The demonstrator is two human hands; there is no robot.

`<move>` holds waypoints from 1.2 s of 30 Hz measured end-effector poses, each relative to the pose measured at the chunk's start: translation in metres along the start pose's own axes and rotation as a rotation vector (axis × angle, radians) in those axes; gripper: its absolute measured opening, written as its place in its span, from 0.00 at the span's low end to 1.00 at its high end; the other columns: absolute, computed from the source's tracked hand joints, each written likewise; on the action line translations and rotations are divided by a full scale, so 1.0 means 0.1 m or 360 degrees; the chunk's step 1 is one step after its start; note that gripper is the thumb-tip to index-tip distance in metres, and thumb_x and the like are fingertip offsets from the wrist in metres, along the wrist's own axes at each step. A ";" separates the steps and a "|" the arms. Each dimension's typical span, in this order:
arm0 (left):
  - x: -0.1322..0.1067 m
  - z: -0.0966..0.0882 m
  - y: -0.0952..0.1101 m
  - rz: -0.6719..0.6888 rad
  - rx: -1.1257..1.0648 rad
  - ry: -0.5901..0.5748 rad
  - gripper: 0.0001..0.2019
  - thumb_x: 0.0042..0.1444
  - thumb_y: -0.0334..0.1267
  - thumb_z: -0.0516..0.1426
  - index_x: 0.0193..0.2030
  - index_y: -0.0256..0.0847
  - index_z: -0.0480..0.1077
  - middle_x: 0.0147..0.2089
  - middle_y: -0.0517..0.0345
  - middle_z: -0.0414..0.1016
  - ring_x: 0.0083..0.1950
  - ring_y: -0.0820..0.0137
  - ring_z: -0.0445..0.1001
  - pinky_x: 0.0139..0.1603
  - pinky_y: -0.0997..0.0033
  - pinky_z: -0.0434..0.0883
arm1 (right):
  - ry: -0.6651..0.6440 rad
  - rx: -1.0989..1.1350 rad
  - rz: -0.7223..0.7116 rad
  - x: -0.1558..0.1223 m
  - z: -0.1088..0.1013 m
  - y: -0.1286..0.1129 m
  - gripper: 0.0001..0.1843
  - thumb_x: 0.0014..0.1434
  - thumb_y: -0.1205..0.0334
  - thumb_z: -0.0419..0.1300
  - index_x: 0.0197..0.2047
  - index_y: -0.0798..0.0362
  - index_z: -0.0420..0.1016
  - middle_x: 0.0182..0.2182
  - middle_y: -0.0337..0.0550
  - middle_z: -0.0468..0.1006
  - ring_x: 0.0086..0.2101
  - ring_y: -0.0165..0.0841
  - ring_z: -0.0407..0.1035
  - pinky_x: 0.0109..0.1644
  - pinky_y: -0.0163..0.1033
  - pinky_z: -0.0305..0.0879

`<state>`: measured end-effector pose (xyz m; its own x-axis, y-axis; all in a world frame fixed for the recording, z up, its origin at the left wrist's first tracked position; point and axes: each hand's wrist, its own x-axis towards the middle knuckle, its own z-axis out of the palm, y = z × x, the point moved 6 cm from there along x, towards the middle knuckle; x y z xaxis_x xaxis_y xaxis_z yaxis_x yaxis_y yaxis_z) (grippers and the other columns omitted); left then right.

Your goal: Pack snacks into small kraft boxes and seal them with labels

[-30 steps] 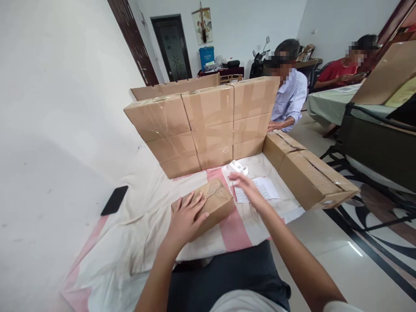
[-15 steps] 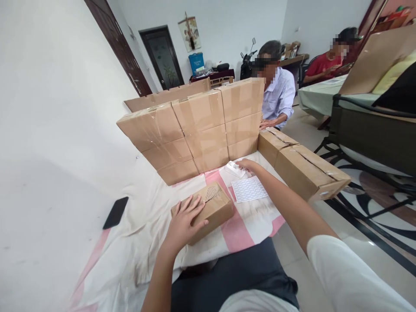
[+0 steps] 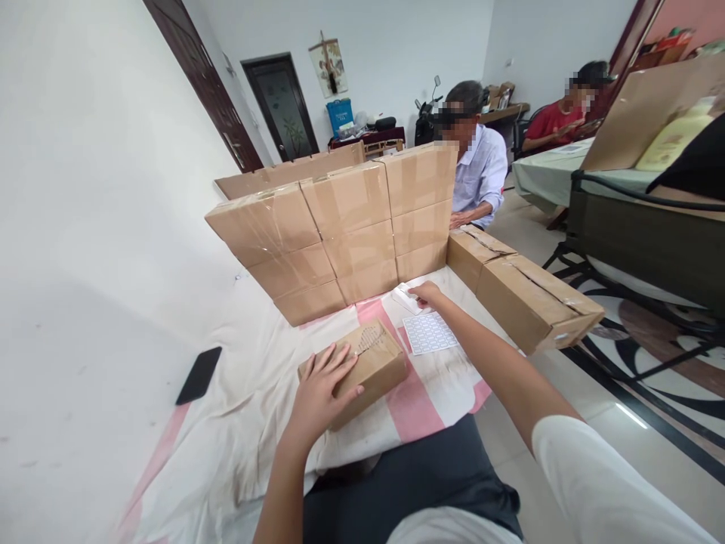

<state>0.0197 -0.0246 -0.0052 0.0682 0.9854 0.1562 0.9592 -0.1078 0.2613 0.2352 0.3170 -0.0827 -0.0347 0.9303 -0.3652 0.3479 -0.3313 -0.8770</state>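
Note:
A small cardboard box [image 3: 374, 359] with a patch of tape on top lies on the pink-and-white cloth [image 3: 249, 378] in front of me. My left hand [image 3: 320, 389] rests flat on its near end, fingers spread. My right hand [image 3: 429, 295] reaches past a white sheet of small labels [image 3: 429, 333] and closes its fingers on a small white device [image 3: 406, 298] lying on the cloth.
A wall of taped cardboard boxes [image 3: 345, 227] stands behind, with two long boxes [image 3: 524, 291] along the right. A black phone [image 3: 198, 375] lies at the left. Two other people [image 3: 476, 166] sit beyond the boxes. A dark couch [image 3: 646, 234] stands at the right.
My right hand moved from over the label sheet forward to the white device and closed on it. The left hand stayed on the box. The view shifted slightly.

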 end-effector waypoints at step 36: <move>-0.03 -0.09 0.03 0.0134 -0.0071 0.0328 0.22 0.65 0.51 0.58 0.64 0.54 0.70 0.70 0.55 0.68 0.73 0.51 0.62 0.70 0.40 0.60 | -0.0016 0.0654 -0.0833 -0.22 -0.04 0.66 0.18 0.49 0.60 0.62 0.20 0.49 0.54 0.22 0.38 0.75 0.29 0.31 0.72 0.36 0.34 0.64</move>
<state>0.0194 -0.0292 0.0039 0.0856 0.9253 0.3695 0.9392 -0.1988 0.2801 0.2624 0.2754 -0.1311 -0.1114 0.9839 0.1398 -0.1027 0.1285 -0.9864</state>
